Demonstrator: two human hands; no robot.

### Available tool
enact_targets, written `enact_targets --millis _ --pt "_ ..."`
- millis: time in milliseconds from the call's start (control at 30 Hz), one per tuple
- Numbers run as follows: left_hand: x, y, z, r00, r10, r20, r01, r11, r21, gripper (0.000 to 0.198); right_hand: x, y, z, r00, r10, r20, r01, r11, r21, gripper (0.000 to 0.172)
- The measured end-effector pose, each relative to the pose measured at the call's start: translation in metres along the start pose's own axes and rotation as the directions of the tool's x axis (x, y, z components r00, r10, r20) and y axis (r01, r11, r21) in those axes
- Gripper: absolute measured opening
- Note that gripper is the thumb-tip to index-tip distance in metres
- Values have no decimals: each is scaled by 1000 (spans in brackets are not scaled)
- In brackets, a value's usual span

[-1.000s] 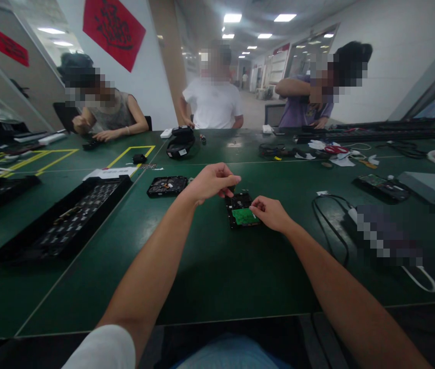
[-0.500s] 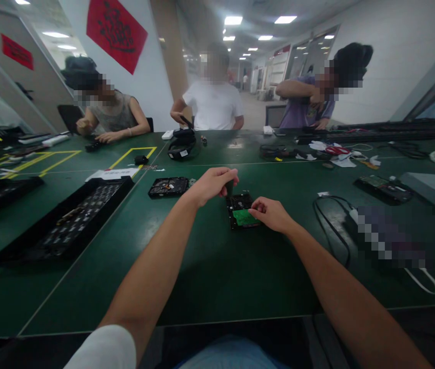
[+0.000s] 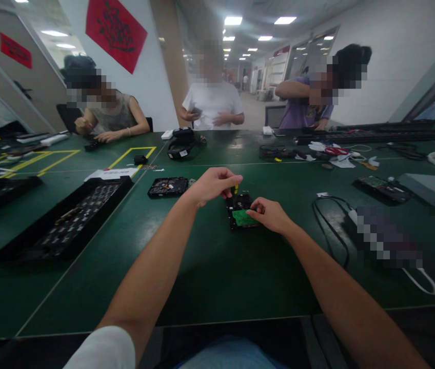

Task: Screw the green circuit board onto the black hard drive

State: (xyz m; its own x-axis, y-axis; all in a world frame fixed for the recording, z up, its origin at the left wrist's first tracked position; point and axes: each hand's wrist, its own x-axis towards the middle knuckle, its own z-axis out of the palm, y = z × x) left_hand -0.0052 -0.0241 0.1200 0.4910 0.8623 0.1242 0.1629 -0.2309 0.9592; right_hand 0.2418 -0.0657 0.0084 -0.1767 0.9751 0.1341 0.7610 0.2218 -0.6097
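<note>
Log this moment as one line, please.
Left hand: at yellow-marked tool, grip unclear | right hand: at green board | green board: on black device | black device: on table

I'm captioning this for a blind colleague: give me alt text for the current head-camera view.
A person's bare right hand touches a green circuit board on a black rectangular device, with the bare left hand above, near a small yellow item. The device lies on a dark green tabletop; three people are across it.
</note>
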Motion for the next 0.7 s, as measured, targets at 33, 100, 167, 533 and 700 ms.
enact_targets --millis 33,100,167,533,700 --pt "0 0 2 1000 2 -16 -2 1000 8 29 0 0 0 1000 2 1 -2 1000 0 29" --pt "0 0 5 1000 -3 -17 3 1000 19 30 0 -1 0 1000 10 0 -10 1000 2 29" --pt "0 0 5 1000 -2 27 1 1000 14 28 -1 -2 -1 1000 18 1 -18 1000 7 29" --pt "4 -5 -2 997 15 73 -11 999 -48 32 -1 -4 -3 1000 26 -7 -26 1000 -9 26" --pt "1 -2 -5 991 -43 127 63 987 -150 29 -1 -1 -6 999 42 -10 -42 999 -23 30"
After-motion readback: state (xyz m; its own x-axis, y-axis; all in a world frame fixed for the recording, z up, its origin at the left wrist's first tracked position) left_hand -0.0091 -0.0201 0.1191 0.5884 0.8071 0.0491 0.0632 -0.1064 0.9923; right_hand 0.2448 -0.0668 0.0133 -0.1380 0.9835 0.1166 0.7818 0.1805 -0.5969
